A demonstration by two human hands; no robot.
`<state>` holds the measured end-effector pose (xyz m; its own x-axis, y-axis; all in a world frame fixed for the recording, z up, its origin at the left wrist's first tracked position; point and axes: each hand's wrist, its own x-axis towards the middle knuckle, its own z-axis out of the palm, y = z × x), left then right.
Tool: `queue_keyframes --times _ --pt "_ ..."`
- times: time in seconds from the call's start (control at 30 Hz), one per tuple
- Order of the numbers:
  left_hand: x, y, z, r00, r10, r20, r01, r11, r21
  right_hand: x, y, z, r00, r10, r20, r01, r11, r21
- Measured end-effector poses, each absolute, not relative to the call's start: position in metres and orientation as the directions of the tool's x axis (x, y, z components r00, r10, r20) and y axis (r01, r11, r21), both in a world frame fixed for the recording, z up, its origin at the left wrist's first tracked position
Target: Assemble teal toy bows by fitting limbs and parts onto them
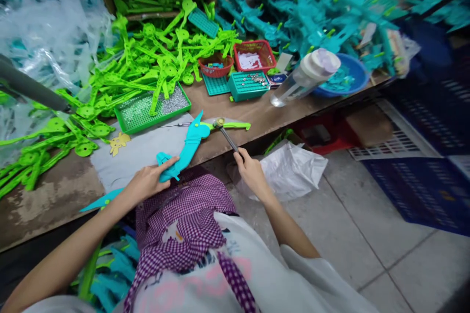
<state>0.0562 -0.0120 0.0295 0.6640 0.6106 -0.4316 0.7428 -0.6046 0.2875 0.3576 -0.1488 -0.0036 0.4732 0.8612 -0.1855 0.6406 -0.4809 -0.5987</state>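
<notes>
My left hand [149, 181] is closed around the lower end of a teal plastic arm piece [188, 149] that lies on a grey mat [141, 154] at the bench's front edge. The teal piece meets a green plastic arm piece [231, 125] at a round joint. My right hand [251, 171] grips the handle of a thin metal tool [227, 136], whose head rests on that joint. A second teal piece [101, 200] pokes out under my left forearm.
Piles of green parts [139, 63] and teal parts [312, 14] cover the bench's back. A green tray of small metal bits [152, 107], a teal tray [247, 85], red baskets [254, 55], a bottle [306, 76] and a blue bowl [345, 76] stand nearby. Blue crates [422, 176] sit on the floor.
</notes>
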Motion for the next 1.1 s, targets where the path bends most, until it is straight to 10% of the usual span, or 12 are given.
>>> queue_keyframes --times 0.43,0.67,0.83,0.97,1.1 --pt "0.081 0.013 0.036 0.722 0.576 -0.385 0.679 -0.698 0.229 0.372 -0.161 -0.01 0.678 0.729 -0.09 0.321 -0.404 -0.856" --pt "0.086 0.013 0.043 0.72 0.694 -0.011 0.68 -0.701 0.214 0.319 -0.133 0.009 0.476 0.879 -0.038 0.362 -0.234 -0.902" --pt "-0.028 -0.08 0.016 -0.057 0.939 0.339 0.894 -0.103 0.435 0.263 -0.132 0.004 -0.054 0.989 -0.14 0.538 -0.089 -0.838" --pt "-0.09 -0.133 -0.016 -0.552 0.818 0.161 0.699 0.349 0.625 0.229 -0.113 -0.007 -0.31 0.94 -0.146 0.631 0.088 -0.771" --pt "-0.103 -0.134 -0.03 -0.448 0.855 -0.26 0.379 0.445 0.811 0.218 -0.099 -0.008 -0.276 0.948 -0.157 0.717 0.094 -0.691"
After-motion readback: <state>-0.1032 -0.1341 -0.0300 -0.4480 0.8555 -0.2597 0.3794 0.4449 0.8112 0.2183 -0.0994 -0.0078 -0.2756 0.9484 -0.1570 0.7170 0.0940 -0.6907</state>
